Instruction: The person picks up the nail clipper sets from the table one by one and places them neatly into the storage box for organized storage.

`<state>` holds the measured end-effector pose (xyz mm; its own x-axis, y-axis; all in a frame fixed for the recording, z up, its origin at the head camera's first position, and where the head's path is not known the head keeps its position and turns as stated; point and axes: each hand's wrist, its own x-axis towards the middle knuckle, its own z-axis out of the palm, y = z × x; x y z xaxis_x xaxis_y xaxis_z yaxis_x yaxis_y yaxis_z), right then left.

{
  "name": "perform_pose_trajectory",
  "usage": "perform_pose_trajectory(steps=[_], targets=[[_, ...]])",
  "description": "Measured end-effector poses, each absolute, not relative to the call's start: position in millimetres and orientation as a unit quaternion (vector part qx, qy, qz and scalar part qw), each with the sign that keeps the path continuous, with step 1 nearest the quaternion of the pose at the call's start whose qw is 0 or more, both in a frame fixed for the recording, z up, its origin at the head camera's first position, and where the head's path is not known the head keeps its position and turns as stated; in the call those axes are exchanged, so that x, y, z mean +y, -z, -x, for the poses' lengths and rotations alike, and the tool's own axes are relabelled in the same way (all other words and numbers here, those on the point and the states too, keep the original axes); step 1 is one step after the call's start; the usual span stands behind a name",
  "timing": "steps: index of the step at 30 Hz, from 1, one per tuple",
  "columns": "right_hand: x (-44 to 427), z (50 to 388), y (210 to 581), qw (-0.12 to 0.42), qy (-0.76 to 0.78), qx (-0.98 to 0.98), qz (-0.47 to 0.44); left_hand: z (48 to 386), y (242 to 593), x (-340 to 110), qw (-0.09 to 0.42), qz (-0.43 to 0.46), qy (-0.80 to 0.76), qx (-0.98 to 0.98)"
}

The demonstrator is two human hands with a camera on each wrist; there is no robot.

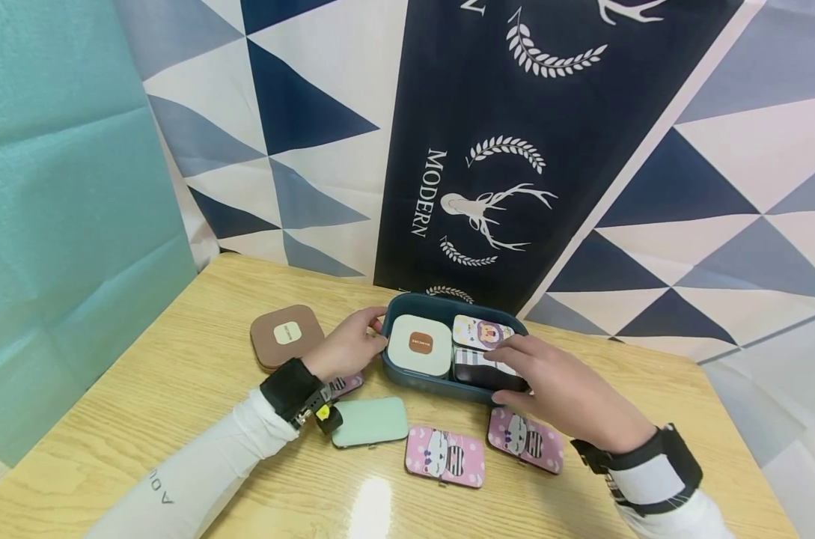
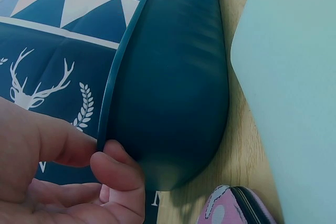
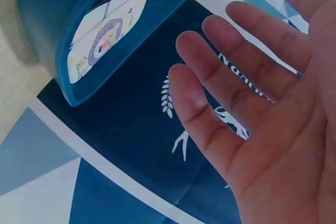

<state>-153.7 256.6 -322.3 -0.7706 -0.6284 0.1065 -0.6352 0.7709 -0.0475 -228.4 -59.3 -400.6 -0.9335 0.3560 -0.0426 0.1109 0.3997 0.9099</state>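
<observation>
In the head view, the left hand (image 1: 353,344) pinches the rim of the blue bin (image 1: 420,383) at center; the right hand (image 1: 569,389), fingers loosely extended, grips nothing near the striped case (image 1: 474,370) inside. A one-sided tug could swing the bin — its front edge might shove the pink case (image 1: 524,442), lower right. A wood-grained table (image 1: 299,494) spans the bottom; teal cloth (image 1: 57,150) hangs upper left.

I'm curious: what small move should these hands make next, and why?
Perhaps the right hand should reach for the nearest pink rectangular cat-print case, lying outside the dark-blue oblong bin. That hand looks open and empty, while the left hand grips the bin, which already holds a white rectangular lion-print case.
</observation>
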Motion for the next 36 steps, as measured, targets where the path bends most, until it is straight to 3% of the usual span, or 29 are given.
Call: perform_pose_trajectory(steps=[16, 36], targets=[[268.9, 123.0, 329.3, 0.087, -0.035, -0.932, -0.349, 226.9, 399.3, -60.4, 0.113, -0.141, -0.53, 0.828], [275.6, 102.6, 366.0, 0.057, -0.01, -0.942, -0.33, 228.7, 401.2, -60.1, 0.115, -0.141, -0.526, 0.831]])
